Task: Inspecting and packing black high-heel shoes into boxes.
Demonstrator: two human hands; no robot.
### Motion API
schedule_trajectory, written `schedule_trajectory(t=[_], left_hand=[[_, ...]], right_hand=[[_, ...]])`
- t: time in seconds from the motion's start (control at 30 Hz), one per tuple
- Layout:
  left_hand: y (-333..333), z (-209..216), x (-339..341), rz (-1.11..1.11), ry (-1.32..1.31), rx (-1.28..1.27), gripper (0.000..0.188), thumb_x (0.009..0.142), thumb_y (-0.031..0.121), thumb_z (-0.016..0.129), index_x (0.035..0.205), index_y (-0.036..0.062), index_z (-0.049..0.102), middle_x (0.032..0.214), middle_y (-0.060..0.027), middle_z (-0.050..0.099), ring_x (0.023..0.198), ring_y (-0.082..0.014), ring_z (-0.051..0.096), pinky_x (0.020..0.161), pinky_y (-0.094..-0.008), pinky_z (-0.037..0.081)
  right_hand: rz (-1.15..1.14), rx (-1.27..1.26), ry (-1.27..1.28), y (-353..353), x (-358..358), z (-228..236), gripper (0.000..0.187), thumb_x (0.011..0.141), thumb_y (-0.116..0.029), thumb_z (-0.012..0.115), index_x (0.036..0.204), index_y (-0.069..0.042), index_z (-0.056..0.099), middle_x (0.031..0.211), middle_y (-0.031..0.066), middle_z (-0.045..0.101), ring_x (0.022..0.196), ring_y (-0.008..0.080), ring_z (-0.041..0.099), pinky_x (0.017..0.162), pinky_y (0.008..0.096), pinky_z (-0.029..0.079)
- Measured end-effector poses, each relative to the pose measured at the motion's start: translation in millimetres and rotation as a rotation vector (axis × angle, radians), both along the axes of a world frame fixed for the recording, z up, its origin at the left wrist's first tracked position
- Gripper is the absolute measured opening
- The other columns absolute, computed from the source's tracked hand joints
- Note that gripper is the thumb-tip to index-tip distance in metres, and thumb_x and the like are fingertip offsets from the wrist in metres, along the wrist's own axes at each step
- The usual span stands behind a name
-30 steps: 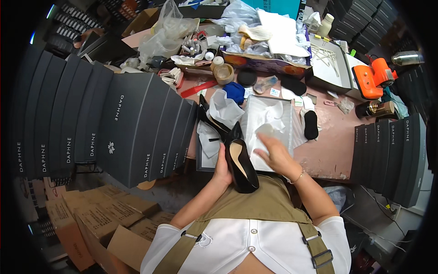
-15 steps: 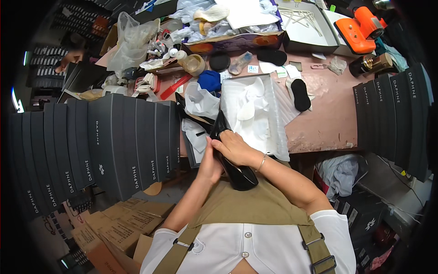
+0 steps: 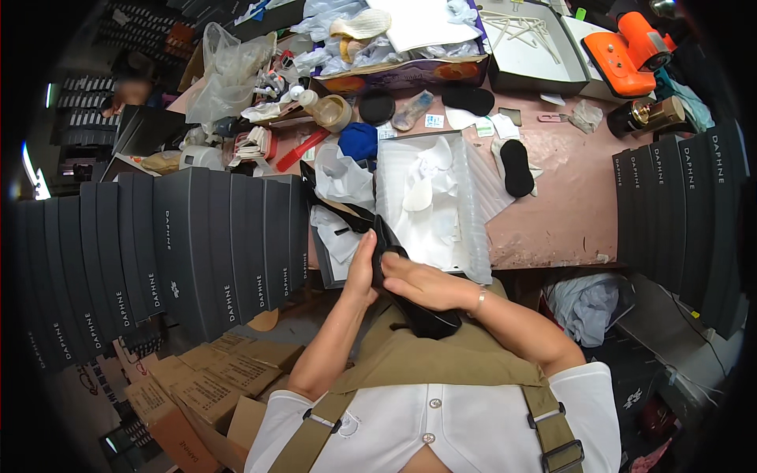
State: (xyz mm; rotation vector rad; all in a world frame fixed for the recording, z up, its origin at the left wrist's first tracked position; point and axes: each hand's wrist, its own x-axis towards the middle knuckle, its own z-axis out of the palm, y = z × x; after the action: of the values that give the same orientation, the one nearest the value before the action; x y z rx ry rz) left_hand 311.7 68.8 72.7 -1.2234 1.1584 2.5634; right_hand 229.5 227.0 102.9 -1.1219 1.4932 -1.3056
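Close in front of my apron I hold a glossy black high-heeled pump [image 3: 430,322], slanted with its broad end low and to the right. Along its left side lies my left hand [image 3: 361,270], closed around it. My right hand [image 3: 426,284] grips it from the right, fingertips tucked at the shoe's opening and partly hidden. A second black pump [image 3: 341,206] rests just beyond, over an open box with white tissue paper [image 3: 347,180]. To its right sits a light box lid [image 3: 386,158] holding crumpled white paper.
Dark shoe boxes [image 3: 209,244] line the left side, and more dark boxes [image 3: 670,205] stand right. Across the pink table [image 3: 552,225] lie a blue cloth ball [image 3: 358,142], a red brush [image 3: 302,151] and a black pad [image 3: 516,168]. An orange device [image 3: 619,59] stands far right.
The held pump has come lower and slightly right, toward my body, and has turned. My right hand has moved down along it, its fingers now at the opening.
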Motion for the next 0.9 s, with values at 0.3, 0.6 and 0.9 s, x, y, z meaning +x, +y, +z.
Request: schedule_trajectory(t=[0.3, 0.6, 0.9], left_hand=[[-7.1, 11.2, -30.5, -0.087, 0.137, 0.048, 0.034, 0.100, 0.033, 0.042, 0.123, 0.0094, 0.049, 0.109, -0.0038, 0.059, 0.099, -0.0132, 0.057, 0.085, -0.0292, 0.048], [-18.5, 10.8, -26.7, -0.125, 0.122, -0.242, 0.049, 0.098, 0.033, 0.050, 0.130, -0.0030, 0.044, 0.115, -0.0072, 0.056, 0.104, -0.0136, 0.053, 0.092, -0.0265, 0.041], [-38.9, 11.4, -47.1, -0.144, 0.273, 0.008, 0.039, 0.098, 0.038, 0.044, 0.121, 0.0075, 0.054, 0.111, -0.0075, 0.062, 0.098, -0.0183, 0.062, 0.087, -0.0312, 0.049]], right_hand=[[-0.212, 0.409, 0.522, -28.4, -9.3, -1.3, 0.033, 0.088, -0.023, 0.047, 0.097, 0.002, 0.065, 0.152, 0.0272, 0.003, 0.139, 0.0491, 0.007, 0.103, 0.0678, 0.018], [-0.353, 0.535, 0.576, -56.6, 0.9, -22.3, 0.039, 0.088, -0.032, 0.049, 0.096, 0.002, 0.065, 0.144, 0.0334, 0.023, 0.135, 0.0534, 0.016, 0.099, 0.0732, 0.018], [-0.376, 0.293, 0.563, -59.0, -15.4, -3.6, 0.035, 0.090, -0.026, 0.046, 0.088, 0.007, 0.057, 0.152, 0.0278, -0.002, 0.140, 0.0483, 0.002, 0.106, 0.0660, 0.012]])
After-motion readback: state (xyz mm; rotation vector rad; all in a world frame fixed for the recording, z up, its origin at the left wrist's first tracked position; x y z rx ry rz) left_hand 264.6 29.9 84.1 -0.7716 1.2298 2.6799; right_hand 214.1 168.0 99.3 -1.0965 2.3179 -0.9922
